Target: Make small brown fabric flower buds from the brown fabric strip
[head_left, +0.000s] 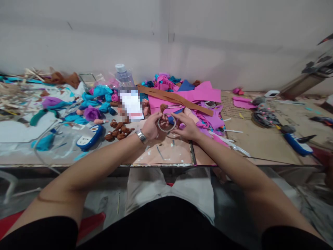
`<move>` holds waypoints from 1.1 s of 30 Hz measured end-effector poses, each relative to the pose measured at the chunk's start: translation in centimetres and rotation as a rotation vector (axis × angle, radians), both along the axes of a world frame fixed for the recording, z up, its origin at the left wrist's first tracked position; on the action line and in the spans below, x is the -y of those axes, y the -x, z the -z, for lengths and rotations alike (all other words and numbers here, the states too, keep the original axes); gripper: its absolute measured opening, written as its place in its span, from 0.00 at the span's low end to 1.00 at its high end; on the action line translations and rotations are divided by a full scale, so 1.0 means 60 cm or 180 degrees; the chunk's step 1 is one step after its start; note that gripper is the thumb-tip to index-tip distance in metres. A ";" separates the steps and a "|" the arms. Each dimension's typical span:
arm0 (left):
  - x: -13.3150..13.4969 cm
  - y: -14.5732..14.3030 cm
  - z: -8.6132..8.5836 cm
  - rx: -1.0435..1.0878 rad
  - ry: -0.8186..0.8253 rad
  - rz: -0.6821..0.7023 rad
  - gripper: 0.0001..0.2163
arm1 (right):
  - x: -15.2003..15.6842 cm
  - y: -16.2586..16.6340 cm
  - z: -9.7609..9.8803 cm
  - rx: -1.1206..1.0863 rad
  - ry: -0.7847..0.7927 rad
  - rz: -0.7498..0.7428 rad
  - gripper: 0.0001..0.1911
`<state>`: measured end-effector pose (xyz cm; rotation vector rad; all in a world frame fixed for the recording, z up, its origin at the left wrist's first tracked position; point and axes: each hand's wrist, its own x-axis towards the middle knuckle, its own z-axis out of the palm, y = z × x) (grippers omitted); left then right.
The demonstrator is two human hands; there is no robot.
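The ring (pixel 166 131) is between the hands above the desk (pixel 179 154), its opening facing the wearer; the left hand (pixel 151 127) pinches its left rim, the right hand (pixel 189 127) its right, both equally near.

Thin pale ring (pixel 167 131), round, hollow, face-on, held between left grip (pixel 151 126) and right grip (pixel 188 127)

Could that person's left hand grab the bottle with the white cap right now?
Probably not straight away: the left hand is holding a thin ring together with the right hand, and a pixelated white item lies in front of the bottle.
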<state>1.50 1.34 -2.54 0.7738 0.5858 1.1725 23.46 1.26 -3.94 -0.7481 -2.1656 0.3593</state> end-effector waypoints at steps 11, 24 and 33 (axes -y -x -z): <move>0.006 0.008 -0.002 -0.0185 -0.0079 0.0555 0.14 | 0.001 0.009 0.007 0.0064 0.0243 -0.0079 0.57; 0.000 0.016 -0.017 -0.0713 -0.0328 0.0454 0.13 | -0.007 -0.004 0.010 0.0045 0.0503 0.0060 0.51; -0.001 0.013 -0.015 -0.0776 -0.0490 0.0393 0.14 | 0.002 0.007 0.009 -0.0806 0.1994 -0.0192 0.43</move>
